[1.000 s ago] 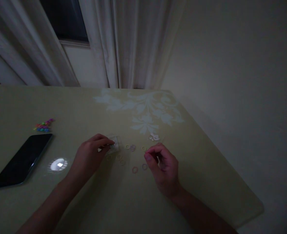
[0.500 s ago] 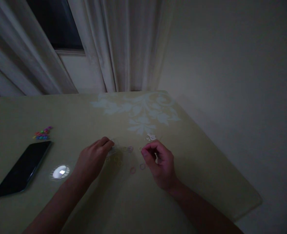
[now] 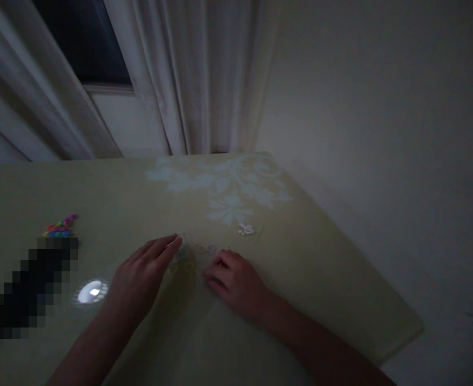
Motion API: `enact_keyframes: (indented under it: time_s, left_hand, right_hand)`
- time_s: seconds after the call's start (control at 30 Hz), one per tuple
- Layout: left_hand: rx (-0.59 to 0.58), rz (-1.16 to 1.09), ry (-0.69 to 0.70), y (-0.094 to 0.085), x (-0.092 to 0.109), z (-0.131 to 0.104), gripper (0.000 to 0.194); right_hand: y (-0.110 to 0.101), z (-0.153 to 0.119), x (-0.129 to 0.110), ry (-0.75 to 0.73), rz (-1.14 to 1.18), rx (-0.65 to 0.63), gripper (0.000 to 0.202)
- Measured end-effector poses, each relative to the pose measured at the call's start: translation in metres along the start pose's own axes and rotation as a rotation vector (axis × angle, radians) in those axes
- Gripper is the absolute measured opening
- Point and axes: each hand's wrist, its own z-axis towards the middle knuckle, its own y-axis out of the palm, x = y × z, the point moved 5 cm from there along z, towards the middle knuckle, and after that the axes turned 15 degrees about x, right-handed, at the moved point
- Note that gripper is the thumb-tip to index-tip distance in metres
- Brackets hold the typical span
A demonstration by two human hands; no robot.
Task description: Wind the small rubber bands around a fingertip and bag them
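Note:
My left hand (image 3: pixel 140 273) has its fingers closed on the edge of a small clear plastic piece (image 3: pixel 183 249), perhaps a bag. My right hand (image 3: pixel 238 281) is low over the tabletop, fingers curled together; what they hold, if anything, is hidden. Between the hands lie faint small rings: yellowish ones (image 3: pixel 190 266) beside my left fingertips, another yellow ring (image 3: pixel 201 249) and a purple one (image 3: pixel 211 249) just beyond my right fingertips. Small white pieces (image 3: pixel 245 229) lie behind my right hand.
Colourful small beads or rings (image 3: pixel 61 226) are piled at the left, by a dark pixelated object (image 3: pixel 31 289). A bright round reflection (image 3: pixel 93 292) shows left of my left forearm. The table's right edge (image 3: pixel 341 238) runs along the wall; curtains (image 3: pixel 196 80) hang behind.
My right hand has moved left and down, now covering where a red and a purple ring lay. My left fingers have straightened beside the clear plastic. The view has shifted slightly.

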Motion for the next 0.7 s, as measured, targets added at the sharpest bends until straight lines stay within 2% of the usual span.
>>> enact_keyframes:
  time_s: [0.07, 0.13, 0.17, 0.27, 0.4, 0.5, 0.6, 0.7]
  left_hand:
    - [0.049, 0.007, 0.020, -0.004, 0.006, -0.014, 0.050]
    - [0.064, 0.009, 0.033, -0.003, 0.013, -0.029, 0.044]
    - [0.038, 0.007, 0.054, 0.000, 0.018, -0.036, 0.043]
    - [-0.039, 0.024, 0.000, 0.011, 0.022, -0.050, 0.045]
    - [-0.108, 0.058, -0.009, 0.022, 0.024, -0.055, 0.048]
    - [-0.100, 0.090, 0.034, 0.022, 0.024, -0.053, 0.048]
    - [-0.110, 0.057, 0.008, 0.022, 0.023, -0.052, 0.041]
    - [-0.091, 0.016, -0.033, 0.024, 0.022, -0.054, 0.049]
  right_hand:
    - [0.011, -0.005, -0.008, -0.082, -0.087, -0.025, 0.021]
    - [0.018, -0.009, -0.011, -0.113, -0.129, -0.041, 0.022]
    - [0.021, -0.010, -0.011, -0.116, -0.130, -0.053, 0.018]
    - [0.023, -0.010, -0.009, -0.100, -0.116, -0.069, 0.008]
    - [0.021, -0.010, -0.013, -0.138, -0.203, -0.089, 0.012]
    - [0.020, -0.011, -0.015, -0.167, -0.251, -0.108, 0.012]
    - [0.020, -0.014, -0.011, -0.146, -0.231, -0.115, 0.013]
    - [0.020, -0.015, -0.005, -0.113, -0.198, -0.103, 0.012]
